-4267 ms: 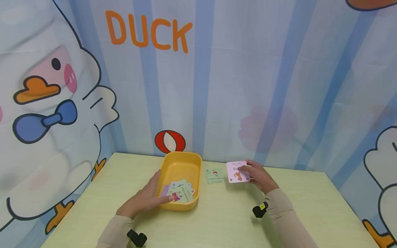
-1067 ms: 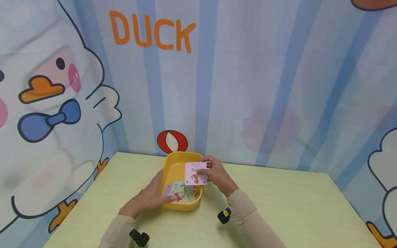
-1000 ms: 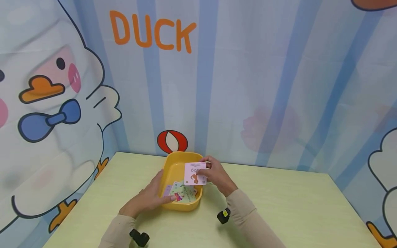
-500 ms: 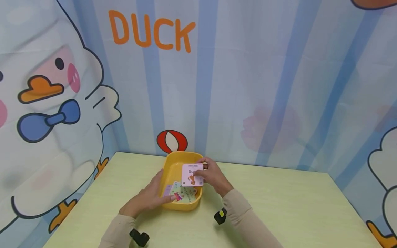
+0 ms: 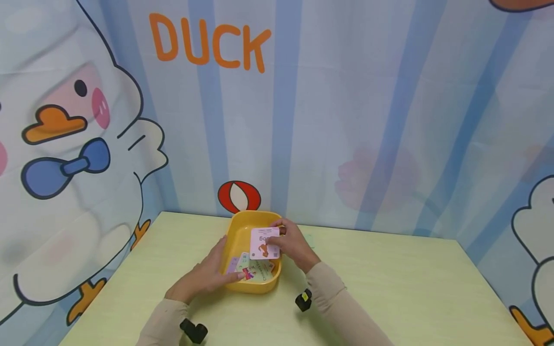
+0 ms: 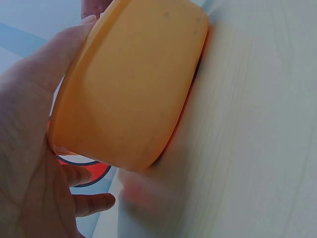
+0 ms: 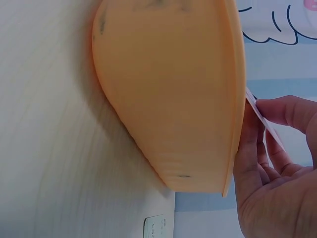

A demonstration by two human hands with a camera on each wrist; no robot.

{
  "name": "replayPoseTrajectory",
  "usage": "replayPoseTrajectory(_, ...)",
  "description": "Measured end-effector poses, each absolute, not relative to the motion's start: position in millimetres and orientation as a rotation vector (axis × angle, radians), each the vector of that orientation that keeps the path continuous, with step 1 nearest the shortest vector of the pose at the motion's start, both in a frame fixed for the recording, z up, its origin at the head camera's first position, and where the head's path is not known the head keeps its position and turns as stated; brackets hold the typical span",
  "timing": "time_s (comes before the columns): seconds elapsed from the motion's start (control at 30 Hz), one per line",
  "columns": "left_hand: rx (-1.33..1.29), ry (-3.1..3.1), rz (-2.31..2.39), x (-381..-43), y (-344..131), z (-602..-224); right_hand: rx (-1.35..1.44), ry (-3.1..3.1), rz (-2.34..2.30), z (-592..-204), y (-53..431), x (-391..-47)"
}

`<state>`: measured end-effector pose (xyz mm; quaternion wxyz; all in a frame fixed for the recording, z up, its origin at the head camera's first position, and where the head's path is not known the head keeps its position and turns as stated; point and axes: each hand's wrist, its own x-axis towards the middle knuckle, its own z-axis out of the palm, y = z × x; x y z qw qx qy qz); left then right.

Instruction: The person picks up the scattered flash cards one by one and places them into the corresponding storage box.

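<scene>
My right hand (image 5: 295, 244) pinches a pink card (image 5: 259, 250) between thumb and fingers, over the yellow tub (image 5: 237, 235). The card carries an orange dog picture and the word "dog", upside down from here. In the right wrist view the card (image 7: 267, 124) shows edge-on beside the tub's rim. With its thumb over the rim and fingers along the outside, my left hand (image 5: 203, 275) holds the tub's left side. Several cards (image 5: 261, 272), green, white and purple, lie overlapping in the tub's near end, partly covered by the pink one.
A green card (image 5: 309, 240) lies on the table right of the tub, mostly hidden behind my right hand. The pale wooden table (image 5: 389, 288) meets a striped duck-print curtain (image 5: 329, 120) at its back edge.
My right hand has carried the pink card left from above the table to over the tub, moving slightly further left in the last second. The left hand stays at the tub.
</scene>
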<state>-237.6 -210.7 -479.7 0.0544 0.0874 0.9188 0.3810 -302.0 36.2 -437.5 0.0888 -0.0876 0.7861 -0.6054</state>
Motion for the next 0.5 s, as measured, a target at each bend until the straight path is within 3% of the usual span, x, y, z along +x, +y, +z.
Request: replayPoseTrajectory(0.5,0.252,2.783,1.157,-235.1,-210.0,-476.8,-0.256,2.404,-1.741,-436.2,30.0,-300.1)
